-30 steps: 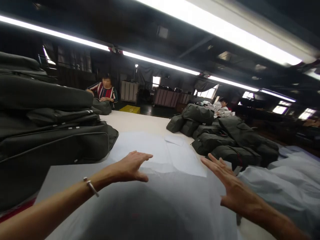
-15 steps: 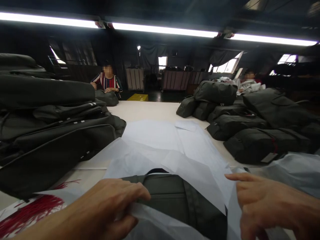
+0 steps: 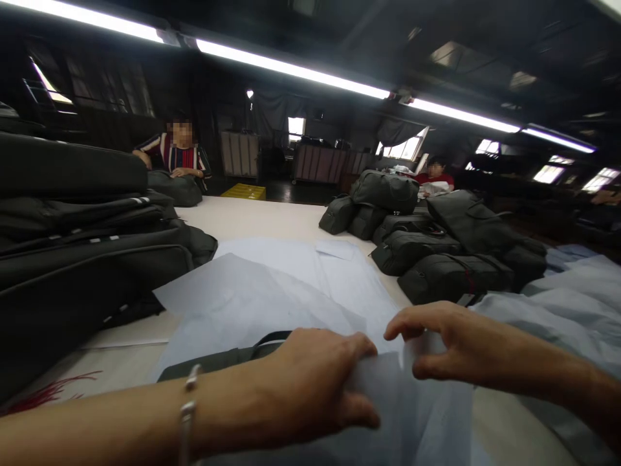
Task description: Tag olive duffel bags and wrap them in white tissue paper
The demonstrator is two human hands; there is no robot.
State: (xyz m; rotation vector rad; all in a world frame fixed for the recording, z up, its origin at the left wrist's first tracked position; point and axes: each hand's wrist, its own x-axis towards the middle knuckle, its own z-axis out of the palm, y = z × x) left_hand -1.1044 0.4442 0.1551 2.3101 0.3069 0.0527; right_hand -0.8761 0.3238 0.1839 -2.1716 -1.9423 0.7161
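At the near edge of the table lies a dark green bag (image 3: pixel 208 364), mostly hidden under my left arm and a thin white sheet of paper (image 3: pixel 388 395). My left hand (image 3: pixel 325 382) reaches across the bag, thumb and fingers apart, over the sheet. Just to its right is my right hand (image 3: pixel 431 333), its thumb and forefinger curved apart at the sheet's raised edge. The bag's handle (image 3: pixel 272 336) sticks up behind my left wrist. More white paper (image 3: pixel 252 291) spreads beyond the bag.
Dark bags are stacked on the left (image 3: pixel 87 259) and in a pile at the right (image 3: pixel 451 272). Crumpled pale sheeting (image 3: pixel 577 310) lies at far right. Red tassels (image 3: pixel 53 391) lie at lower left. A person (image 3: pixel 182 152) sits beyond the table, another (image 3: pixel 436 178) behind the right pile.
My left hand has moved right across the bag, and the sheet now covers more of it. The right hand has shifted left, closer to the left one. The view has turned right.
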